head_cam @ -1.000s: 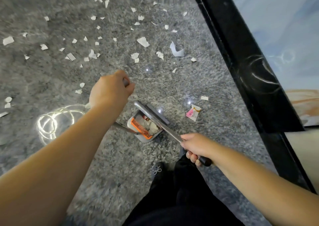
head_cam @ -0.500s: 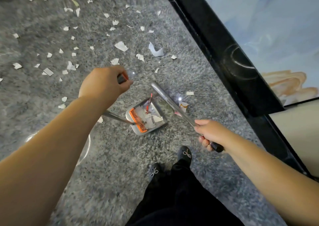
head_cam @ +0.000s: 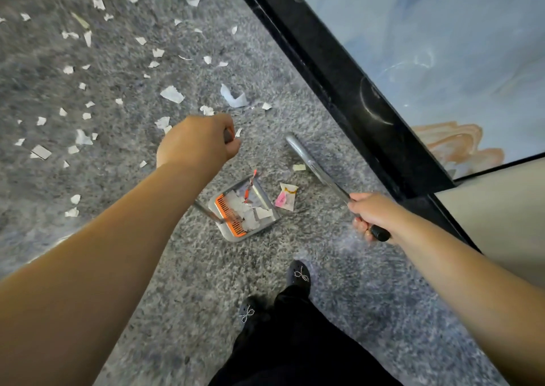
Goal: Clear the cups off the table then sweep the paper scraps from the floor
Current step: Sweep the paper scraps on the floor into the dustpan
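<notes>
Mostly hidden, dustpan handle (head_cam: pixel 206 211) gripped by left hand (head_cam: pixel 196 143), right hand (head_cam: pixel 372 215) gripping broom pole (head_cam: pixel 317 167), bristles unseen

A: What is underfoot?

B: A speckled grey floor (head_cam: pixel 177 267), glossy like polished stone, with faint bright glints near the middle.

A: And to the right?

B: A thick black band (head_cam: pixel 354 90) runs diagonally from the top down to the right edge. Beyond it lies a pale blue marbled surface (head_cam: pixel 442 46) with a peach-coloured swirl (head_cam: pixel 454 146); whether it is a desk top I cannot tell.

A: Anything lower down?

B: A plain cream panel (head_cam: pixel 501 214) sits below the black band, at the right edge.
</notes>
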A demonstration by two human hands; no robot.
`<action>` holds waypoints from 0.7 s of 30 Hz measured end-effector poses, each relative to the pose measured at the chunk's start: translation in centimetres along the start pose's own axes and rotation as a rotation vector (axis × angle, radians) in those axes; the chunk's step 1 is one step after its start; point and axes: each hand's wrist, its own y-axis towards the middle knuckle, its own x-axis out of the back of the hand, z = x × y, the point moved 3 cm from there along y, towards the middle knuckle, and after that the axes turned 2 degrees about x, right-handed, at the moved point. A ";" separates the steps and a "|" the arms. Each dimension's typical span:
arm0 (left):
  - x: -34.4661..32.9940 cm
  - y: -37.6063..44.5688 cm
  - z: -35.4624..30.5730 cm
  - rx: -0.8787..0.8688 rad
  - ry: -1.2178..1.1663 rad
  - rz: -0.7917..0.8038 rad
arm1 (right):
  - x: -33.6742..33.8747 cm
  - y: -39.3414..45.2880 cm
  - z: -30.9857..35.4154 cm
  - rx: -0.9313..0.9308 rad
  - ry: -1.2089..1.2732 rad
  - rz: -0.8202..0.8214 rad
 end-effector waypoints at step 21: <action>-1.1 -2.1 0.9 0.003 0.007 -0.086 | -8.8 -1.6 -2.7 0.011 -0.131 0.153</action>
